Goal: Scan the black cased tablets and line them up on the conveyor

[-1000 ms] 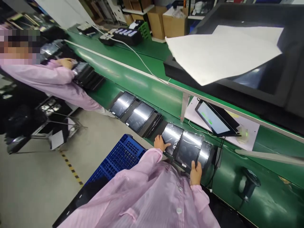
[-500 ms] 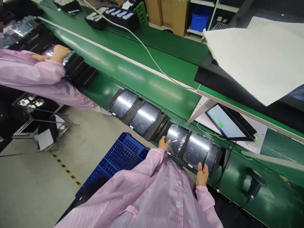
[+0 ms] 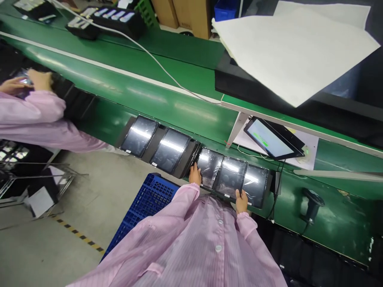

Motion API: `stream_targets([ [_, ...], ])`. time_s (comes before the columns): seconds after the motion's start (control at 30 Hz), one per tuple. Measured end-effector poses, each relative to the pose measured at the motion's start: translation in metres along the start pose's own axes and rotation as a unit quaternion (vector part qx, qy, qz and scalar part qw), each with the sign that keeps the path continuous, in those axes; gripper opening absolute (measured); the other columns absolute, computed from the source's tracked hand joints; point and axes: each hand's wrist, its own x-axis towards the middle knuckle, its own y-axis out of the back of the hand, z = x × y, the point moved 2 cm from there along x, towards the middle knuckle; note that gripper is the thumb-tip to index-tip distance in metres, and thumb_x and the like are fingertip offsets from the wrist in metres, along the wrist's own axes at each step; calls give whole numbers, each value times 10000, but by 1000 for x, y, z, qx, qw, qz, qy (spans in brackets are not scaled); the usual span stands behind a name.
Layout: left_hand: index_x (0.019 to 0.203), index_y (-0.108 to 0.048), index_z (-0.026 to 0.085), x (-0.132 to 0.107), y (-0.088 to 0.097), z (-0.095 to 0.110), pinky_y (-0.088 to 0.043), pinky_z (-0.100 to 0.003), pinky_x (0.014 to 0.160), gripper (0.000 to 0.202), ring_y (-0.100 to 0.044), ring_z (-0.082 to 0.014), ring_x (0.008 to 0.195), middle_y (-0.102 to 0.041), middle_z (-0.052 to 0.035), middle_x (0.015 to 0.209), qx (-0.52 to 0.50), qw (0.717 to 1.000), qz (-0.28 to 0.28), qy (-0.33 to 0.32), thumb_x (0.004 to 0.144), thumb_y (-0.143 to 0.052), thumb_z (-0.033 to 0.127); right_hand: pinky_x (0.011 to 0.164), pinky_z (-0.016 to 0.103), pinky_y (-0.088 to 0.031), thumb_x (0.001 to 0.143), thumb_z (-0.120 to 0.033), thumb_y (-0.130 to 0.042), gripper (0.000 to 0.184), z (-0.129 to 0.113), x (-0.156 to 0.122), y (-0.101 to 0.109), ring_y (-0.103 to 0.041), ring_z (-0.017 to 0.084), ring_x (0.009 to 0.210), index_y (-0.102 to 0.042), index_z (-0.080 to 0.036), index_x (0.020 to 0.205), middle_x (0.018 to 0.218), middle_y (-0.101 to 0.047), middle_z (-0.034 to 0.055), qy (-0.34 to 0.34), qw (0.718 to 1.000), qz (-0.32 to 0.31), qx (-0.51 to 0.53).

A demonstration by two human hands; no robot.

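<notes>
Three dark, glossy tablets lie side by side in front of me: a left tablet [image 3: 210,167], a middle tablet [image 3: 230,175] and a right tablet [image 3: 255,185]. My left hand [image 3: 195,175] grips the left tablet at its lower left edge, thumb toward the screen. At the lower right corner of the middle tablet, my right hand [image 3: 241,201] is closed on the edge, beside the right tablet. Both hands' undersides are hidden. Further left, two more tablets, one nearer [image 3: 171,150] and one farther [image 3: 139,135], rest on dark holders.
A lit display [image 3: 267,137] leans under the shelf on the right, with a handheld scanner [image 3: 312,205] beyond its cable. White sheets [image 3: 293,48] cover the shelf above. A blue pallet [image 3: 146,203] lies below the bench. At far left, a co-worker's hands [image 3: 40,79] work over dark trays.
The middle tablet, which overlapped the right one, now lies level with its neighbours, and the right tablet shows fully. Both hands stay at the tablets' edges. The camera view has turned to the right.
</notes>
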Motion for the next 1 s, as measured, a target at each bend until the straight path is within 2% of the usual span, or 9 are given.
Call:
stream_targets([
  [0.13,1562,-434,127,0,2,-2,-504,-447,1138,554,-568,-336,1383,-485,-222,1536,-9,1000,0,-6,1011,-454,176,944,446,-491,801,-620,-574,567,-8,-1,13,-675,314,981,-728,-158,1091,1016,-757,144,10,992,16,-126],
  [0.27,1532,-444,76,-8,1,5,-434,-500,1213,576,-508,-344,1435,-501,-255,1503,-4,998,17,-60,958,-466,112,1017,453,-457,932,-461,-462,509,-28,5,57,-607,336,1161,-704,-122,1225,1225,-693,192,96,948,96,-289],
  [0.37,1517,-470,81,-36,-15,37,-353,-473,1281,571,-457,-297,1474,-518,-225,1522,2,969,-49,-241,946,-449,95,1015,504,-444,906,-512,-595,668,-38,19,94,-538,426,1249,-599,-21,1359,1355,-596,291,53,907,200,-366],
  [0.43,1543,-455,98,-64,-33,69,-325,-455,1299,582,-432,-279,1493,-510,-193,1561,21,925,-140,-352,964,-483,149,978,515,-455,822,-573,-738,839,-42,29,106,-541,470,1215,-562,44,1363,1328,-579,353,-1,895,203,-398],
  [0.57,1641,-336,191,-105,-68,130,-208,-666,1294,779,-230,-364,1600,-320,-148,1716,116,863,-254,-422,948,-651,356,969,507,-459,780,-577,-815,804,-43,41,105,-565,473,1184,-606,30,1263,1242,-605,367,-40,889,159,-427],
  [0.67,1669,-284,246,-115,-81,152,-116,-817,1221,959,-64,-447,1622,-152,-145,1770,176,849,-284,-410,870,-771,459,969,514,-468,763,-560,-823,799,-37,50,106,-581,468,1190,-592,13,1269,1264,-604,366,-75,901,159,-398],
  [0.77,1674,-276,282,-115,-84,155,-101,-831,1206,1027,-4,-467,1620,-70,-141,1781,201,835,-300,-414,829,-827,477,984,532,-463,608,-559,-887,827,-22,65,120,-608,460,1140,-629,-27,1186,1242,-639,345,-127,945,156,-256],
  [0.87,1672,-279,321,-115,-81,153,-111,-830,1202,1030,-9,-474,1618,-60,-138,1783,208,831,-297,-422,822,-837,488,932,463,-497,552,-642,-823,678,-8,72,134,-654,355,998,-686,-130,974,1050,-732,202,-119,986,94,-65],
  [1.0,1654,-329,324,-118,-79,154,-146,-826,1198,921,-49,-467,1619,-113,-142,1777,205,831,-285,-431,871,-786,482,811,343,-503,668,-767,-624,616,2,59,146,-619,218,849,-664,-184,862,853,-707,47,-64,995,74,24],
])
